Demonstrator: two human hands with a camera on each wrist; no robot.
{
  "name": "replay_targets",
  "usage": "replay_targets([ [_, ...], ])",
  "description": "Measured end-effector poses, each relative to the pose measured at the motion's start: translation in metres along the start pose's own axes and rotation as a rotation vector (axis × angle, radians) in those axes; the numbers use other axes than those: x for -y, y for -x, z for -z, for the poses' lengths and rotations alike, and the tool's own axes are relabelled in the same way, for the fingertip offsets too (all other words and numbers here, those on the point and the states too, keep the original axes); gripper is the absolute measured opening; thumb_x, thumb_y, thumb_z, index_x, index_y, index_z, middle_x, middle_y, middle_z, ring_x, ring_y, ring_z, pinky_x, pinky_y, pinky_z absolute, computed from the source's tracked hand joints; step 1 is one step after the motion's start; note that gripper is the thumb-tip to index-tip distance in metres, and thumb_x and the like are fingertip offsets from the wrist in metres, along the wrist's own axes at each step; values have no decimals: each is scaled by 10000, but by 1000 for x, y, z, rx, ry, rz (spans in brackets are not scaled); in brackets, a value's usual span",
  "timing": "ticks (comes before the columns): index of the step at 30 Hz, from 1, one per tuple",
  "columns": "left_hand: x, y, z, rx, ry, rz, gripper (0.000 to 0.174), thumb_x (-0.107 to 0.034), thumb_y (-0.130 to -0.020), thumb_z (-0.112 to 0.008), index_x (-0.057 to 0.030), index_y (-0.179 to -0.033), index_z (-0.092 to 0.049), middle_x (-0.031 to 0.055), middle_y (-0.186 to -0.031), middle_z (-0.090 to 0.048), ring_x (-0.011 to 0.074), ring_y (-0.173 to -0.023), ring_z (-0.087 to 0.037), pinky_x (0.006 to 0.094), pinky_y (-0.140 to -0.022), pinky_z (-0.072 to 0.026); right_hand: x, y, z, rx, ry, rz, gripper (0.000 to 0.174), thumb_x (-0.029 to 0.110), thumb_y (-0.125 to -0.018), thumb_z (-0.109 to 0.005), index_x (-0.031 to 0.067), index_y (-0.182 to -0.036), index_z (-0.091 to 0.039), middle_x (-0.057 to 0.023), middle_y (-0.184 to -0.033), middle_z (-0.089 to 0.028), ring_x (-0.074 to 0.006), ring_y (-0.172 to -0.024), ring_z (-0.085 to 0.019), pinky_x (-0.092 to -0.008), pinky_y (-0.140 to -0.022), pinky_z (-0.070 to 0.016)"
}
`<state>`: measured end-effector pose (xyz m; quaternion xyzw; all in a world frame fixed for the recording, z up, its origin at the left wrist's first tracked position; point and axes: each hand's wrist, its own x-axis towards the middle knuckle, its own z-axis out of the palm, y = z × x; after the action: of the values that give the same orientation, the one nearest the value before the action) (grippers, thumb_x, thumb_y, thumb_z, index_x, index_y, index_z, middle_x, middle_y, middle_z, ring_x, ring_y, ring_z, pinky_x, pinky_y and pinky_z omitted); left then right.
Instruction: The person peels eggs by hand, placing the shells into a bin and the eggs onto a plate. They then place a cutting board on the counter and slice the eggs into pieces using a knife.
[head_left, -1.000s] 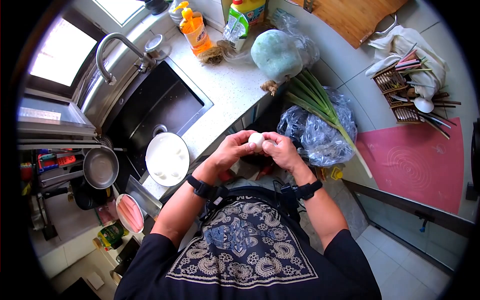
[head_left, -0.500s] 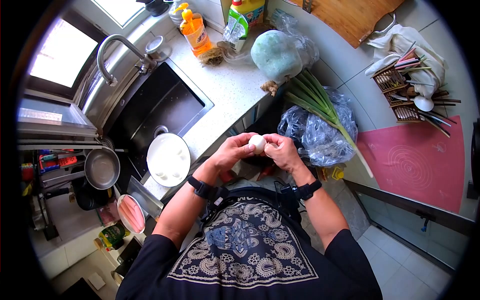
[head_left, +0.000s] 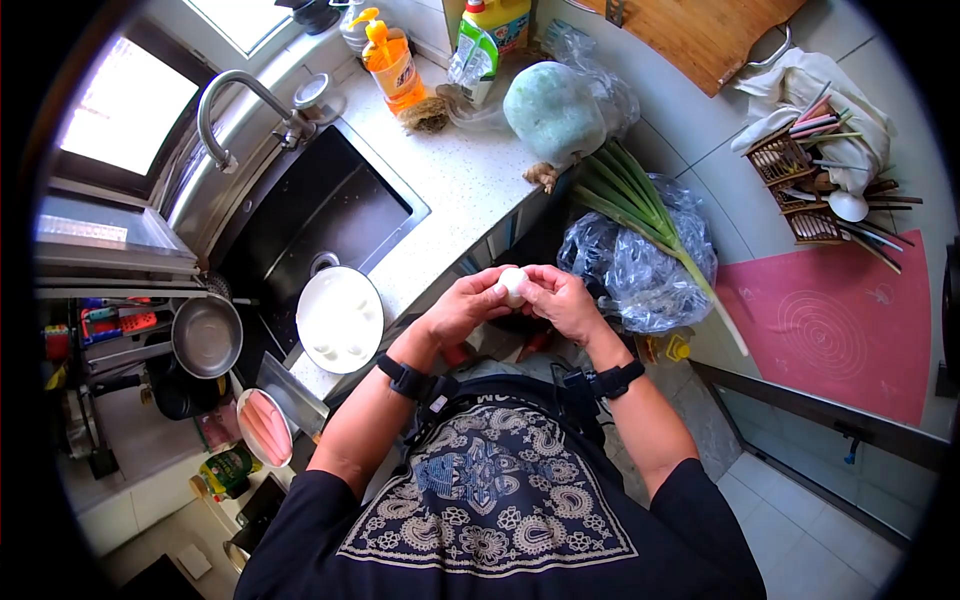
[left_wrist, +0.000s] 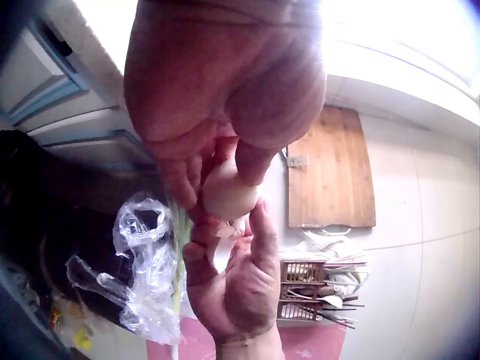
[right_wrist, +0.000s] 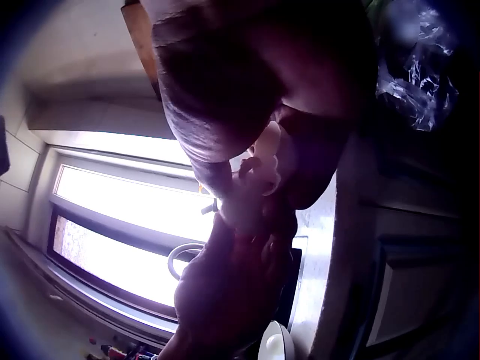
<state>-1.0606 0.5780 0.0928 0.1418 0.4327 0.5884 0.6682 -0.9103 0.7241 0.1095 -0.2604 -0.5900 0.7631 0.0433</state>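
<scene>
Head view: left hand (head_left: 466, 306) and right hand (head_left: 567, 303) pinch one smooth white, oval egg (head_left: 513, 283); peeling appears in hand, next move likely calling for light pressure.

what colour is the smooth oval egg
The smooth oval egg is white, clearest in the head view.

Pale letters (head_left: 490, 398), too cut off to read, edge a black short-sleeved T-shirt with cream paisley print (head_left: 485, 500); label markings (head_left: 400, 77) on an orange plastic pump bottle (head_left: 405, 100) are illegible.
</scene>
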Motion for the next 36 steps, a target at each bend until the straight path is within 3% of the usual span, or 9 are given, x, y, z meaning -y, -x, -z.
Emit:
replay_targets([
  [7,5,1,8,55,95,-26,485,-243,-987,-548,-90,-1430,-421,51,-1328,-543,173,-1203,-535,324,-1026,-424,-4,-1,-1,-4,-36,10,341,258,-974,-584,15,-1213,-591,-14,-906,-646,-58,-700,-579,-195,-641,-482],
  [13,-6,6,-6,45,221,-13,532,-271,-977,-567,-74,-1441,-398,67,-1342,-531,191,-1201,-537,345,-1038,-410,-1,0,-3,45,-13,-16,360,220,-935,-650,31,-1231,-578,-13,-920,-644,-52,-682,-554,-186,-627,-473],
  [16,-10,9,-18,0,99,-77,565,-269,-952,-614,-60,-1434,-406,65,-1317,-544,175,-1188,-534,337,-1032,-411,5,2,-5,19,15,10,386,186,-899,-696,27,-1229,-574,-15,-946,-646,-46,-716,-568,-188,-643,-482],
  [19,-15,4,-18,-44,-196,-109,577,-226,-903,-688,-47,-1396,-447,52,-1253,-575,150,-1139,-550,316,-1003,-433,0,0,-6,-24,19,101,385,184,-878,-722,9,-1196,-592,-41,-985,-667,-62,-811,-602,-218,-731,-515],
  [22,-21,6,-16,-36,-216,-131,584,-184,-842,-759,-30,-1339,-495,36,-1183,-602,130,-1079,-572,284,-955,-464,7,2,-7,-43,200,154,362,183,-880,-718,0,-1173,-611,-59,-994,-678,-64,-855,-609,-225,-764,-516],
  [28,-22,10,-12,-25,-251,-170,559,-183,-817,-783,-17,-1286,-527,33,-1124,-624,118,-1013,-600,260,-894,-493,17,6,-8,55,56,-4,357,176,-893,-699,9,-1199,-625,-1,-906,-661,-35,-750,-576,-195,-683,-495],
  [36,-20,11,-10,-48,-275,-179,543,-206,-832,-773,-20,-1279,-529,24,-1114,-625,104,-1001,-595,256,-889,-491,15,5,-7,76,43,28,351,198,-921,-656,1,-1210,-619,20,-861,-646,-34,-680,-555,-194,-635,-483],
])
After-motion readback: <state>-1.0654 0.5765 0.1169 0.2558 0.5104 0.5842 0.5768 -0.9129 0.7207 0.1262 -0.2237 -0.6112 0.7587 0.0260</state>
